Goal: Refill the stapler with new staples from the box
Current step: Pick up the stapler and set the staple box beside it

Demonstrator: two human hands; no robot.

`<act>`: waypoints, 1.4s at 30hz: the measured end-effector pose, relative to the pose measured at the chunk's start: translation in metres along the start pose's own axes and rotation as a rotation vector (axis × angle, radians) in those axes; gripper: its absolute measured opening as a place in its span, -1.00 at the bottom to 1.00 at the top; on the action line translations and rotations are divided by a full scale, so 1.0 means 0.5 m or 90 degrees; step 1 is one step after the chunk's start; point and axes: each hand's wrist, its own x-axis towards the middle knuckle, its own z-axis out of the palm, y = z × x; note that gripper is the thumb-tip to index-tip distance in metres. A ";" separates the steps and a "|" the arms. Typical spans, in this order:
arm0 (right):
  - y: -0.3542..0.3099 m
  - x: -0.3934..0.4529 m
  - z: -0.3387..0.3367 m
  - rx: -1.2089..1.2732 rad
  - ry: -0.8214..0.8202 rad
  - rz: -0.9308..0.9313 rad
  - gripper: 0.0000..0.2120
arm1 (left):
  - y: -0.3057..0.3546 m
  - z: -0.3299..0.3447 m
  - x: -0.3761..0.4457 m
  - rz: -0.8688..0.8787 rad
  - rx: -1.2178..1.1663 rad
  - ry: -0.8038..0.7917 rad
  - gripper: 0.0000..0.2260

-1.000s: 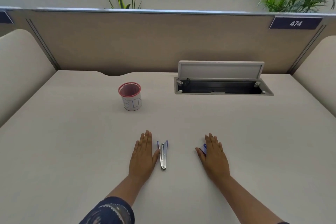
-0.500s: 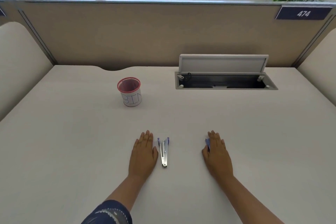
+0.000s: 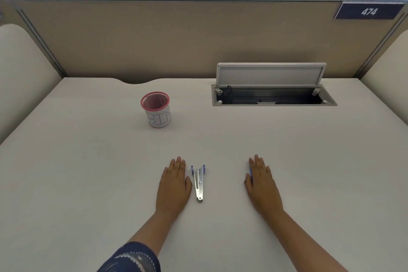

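Note:
A small silver stapler point(image 3: 199, 181) with purple ends lies on the desk, narrow end toward me. My left hand point(image 3: 174, 183) rests flat on the desk just left of it, fingers straight, not holding it. My right hand point(image 3: 262, 183) lies flat further right, on top of a small blue staple box point(image 3: 250, 175). Only a sliver of the box shows at the hand's left edge.
A pink mesh cup labelled BIN point(image 3: 157, 109) stands at the back left of the beige desk point(image 3: 220, 139). An open cable tray with its raised lid point(image 3: 270, 88) sits at the back right. Partition walls enclose the desk on three sides.
The view has tilted down a little. My right hand has slid further over the blue box, hiding more of it. The stapler and left hand stay put.

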 end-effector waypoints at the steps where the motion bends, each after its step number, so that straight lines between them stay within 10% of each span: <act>1: 0.001 -0.001 0.002 0.001 -0.001 0.000 -0.52 | -0.001 0.000 0.000 0.000 0.001 0.000 -0.54; 10: 0.004 -0.001 0.002 0.009 0.046 -0.018 -0.50 | -0.001 -0.001 0.000 0.003 0.013 -0.004 -0.53; 18: -0.095 -0.048 0.031 -0.030 0.094 -0.325 -0.66 | -0.001 -0.001 -0.001 0.000 0.017 -0.010 -0.52; 29: -0.210 0.004 0.054 0.093 -0.095 0.038 -0.39 | -0.004 0.002 -0.002 -0.002 0.019 -0.012 -0.52; 42: -0.233 0.035 0.052 -0.014 -0.220 0.078 -0.37 | 0.000 -0.002 -0.001 -0.003 -0.004 -0.002 -0.52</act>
